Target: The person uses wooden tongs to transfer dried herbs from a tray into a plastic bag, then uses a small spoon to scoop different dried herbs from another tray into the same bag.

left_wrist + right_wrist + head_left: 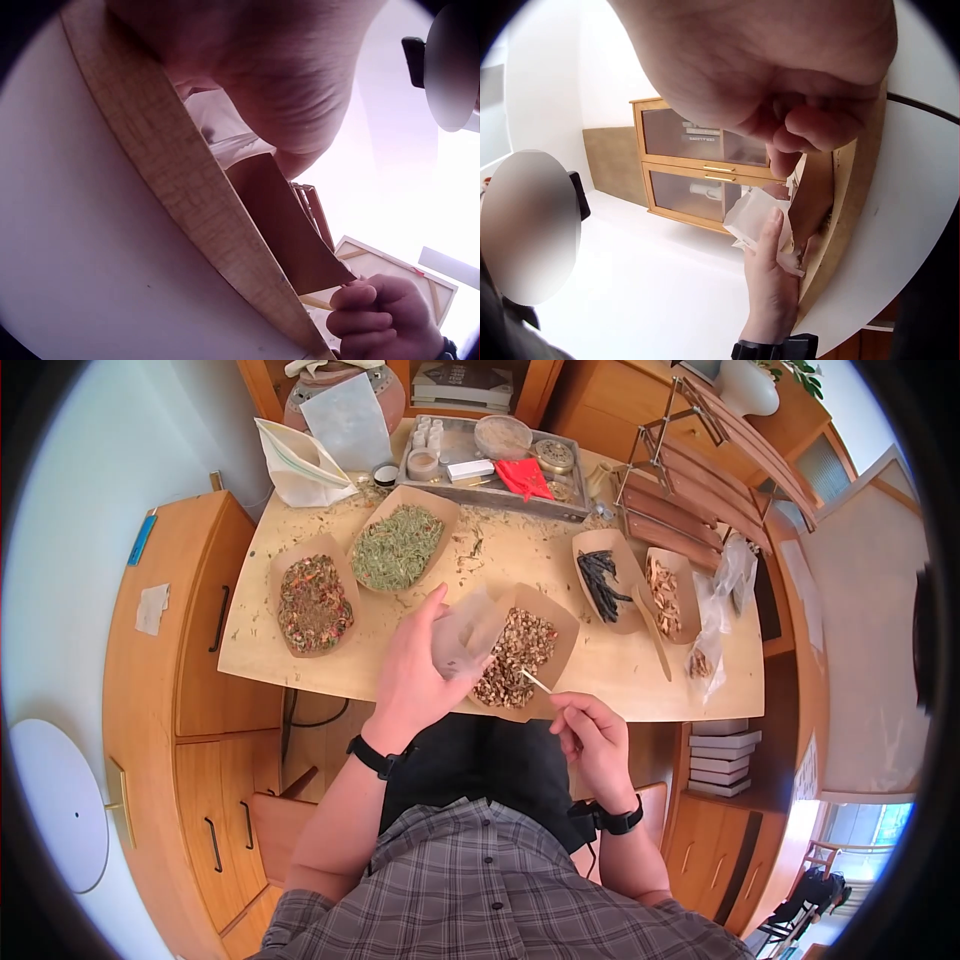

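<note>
My left hand (408, 672) holds a small translucent plastic bag (462, 640), the thumb spread along its side, at the left edge of a brown cardboard tray (560, 622). Chopped brown-and-cream dried bits (525, 640) fill that tray. Between thumb and fingertips, my right hand (595, 738) pinches a slim pale stick (537, 681), its far end among the bits. The left wrist view shows the right hand (382, 311) beside the tray's upright side (277, 225). In the right wrist view the left hand (771, 274) supports the bag (757, 217).
Cardboard trays hold green cut herb (400, 548), a reddish-brown mix (314, 600), black strips (603, 585) and pale chips (665, 595). A wooden spatula (652, 632) leans across two trays. Behind stand a grey tray (490, 495) of containers, a paper bag (300, 468) and a slatted wooden rack (690, 490).
</note>
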